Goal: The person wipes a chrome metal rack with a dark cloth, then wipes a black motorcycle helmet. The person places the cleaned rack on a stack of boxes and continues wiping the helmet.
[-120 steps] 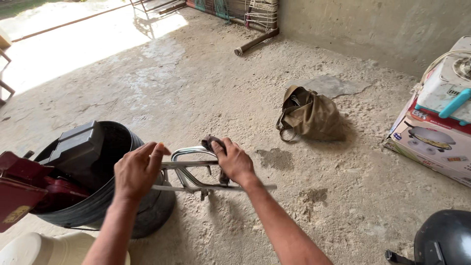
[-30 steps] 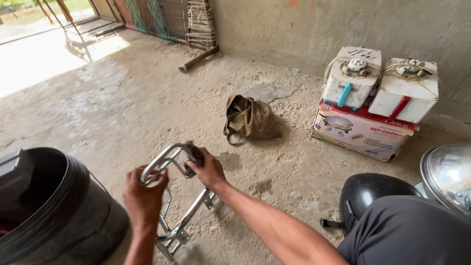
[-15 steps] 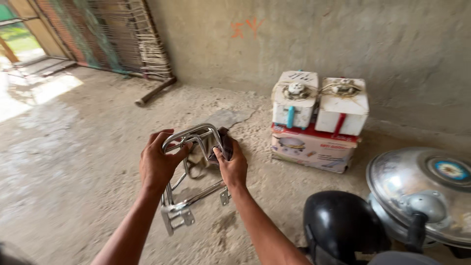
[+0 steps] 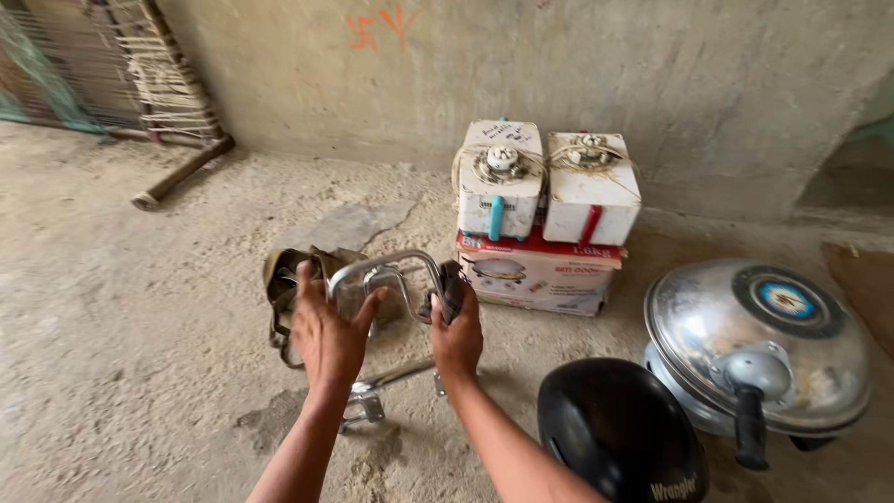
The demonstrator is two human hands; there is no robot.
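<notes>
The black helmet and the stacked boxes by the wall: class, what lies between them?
In the head view, only bare, dusty concrete floor separates the black helmet from the stacked boxes.

Head camera looks down, close, toward the wall [image 4: 559, 65].

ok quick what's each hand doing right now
Left hand: closed on the chrome bar frame.
Right hand: closed on the frame's dark grip.

Against the wall, two white boxes [image 4: 548, 186] bound with cord stand side by side atop a flat red-and-white carton [image 4: 538, 273].
</notes>
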